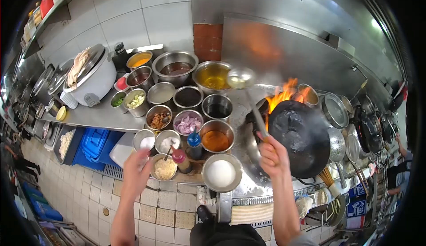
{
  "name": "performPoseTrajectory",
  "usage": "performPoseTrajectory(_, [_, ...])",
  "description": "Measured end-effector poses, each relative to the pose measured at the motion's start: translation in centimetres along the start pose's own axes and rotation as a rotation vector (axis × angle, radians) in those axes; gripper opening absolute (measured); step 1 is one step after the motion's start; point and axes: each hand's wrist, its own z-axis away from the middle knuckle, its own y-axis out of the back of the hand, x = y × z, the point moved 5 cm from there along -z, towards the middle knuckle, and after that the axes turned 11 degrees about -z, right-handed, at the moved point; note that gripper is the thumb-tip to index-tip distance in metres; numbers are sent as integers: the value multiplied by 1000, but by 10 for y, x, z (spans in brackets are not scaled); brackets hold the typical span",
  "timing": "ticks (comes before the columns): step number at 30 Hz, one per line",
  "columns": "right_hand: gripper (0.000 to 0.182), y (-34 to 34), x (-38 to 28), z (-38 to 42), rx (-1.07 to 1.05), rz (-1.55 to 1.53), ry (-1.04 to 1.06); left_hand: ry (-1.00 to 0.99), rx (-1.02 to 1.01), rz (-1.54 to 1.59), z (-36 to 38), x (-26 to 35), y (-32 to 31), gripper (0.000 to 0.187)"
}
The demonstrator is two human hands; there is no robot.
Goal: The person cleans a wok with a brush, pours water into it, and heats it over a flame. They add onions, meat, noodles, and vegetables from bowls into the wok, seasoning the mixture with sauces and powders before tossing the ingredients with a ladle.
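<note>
Right hand grips the ladle by its long handle, fingers wrapped tight, the bowl raised over the oil pot and holding a pale liquid. Left hand hangs loosely open, holding nothing, just beside the small bowls of white powder at the near edge of the tabletop.

To do this well, keeping the ladle level on its way to the wok seems wise, since flames lick up the wok's far rim and a spill of oil could flare. A firm grip near the handle's end keeps the wrist clear of the heat.

What the wok holds is hard to make out; its inside looks dark. The burner is hidden behind it, and the fisheye edges blur the far shelves.
</note>
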Motion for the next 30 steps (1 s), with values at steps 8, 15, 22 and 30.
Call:
performPoseTrajectory(8, [42,52,3,189,353,299,499,-342,-538,-284,-163,-51,-184,49])
performPoseTrajectory(15, [28,54,4,253,836,681,706,-419,-783,-650,-169,-64,-259,62])
performPoseTrajectory(22, [39,75,7,275,830,714,748,-435,-621,-491,-176,-79,-272,33])
performPoseTrajectory(30, [54,40,54,220,694,635,582,40,-649,35,-196,-66,-224,26])
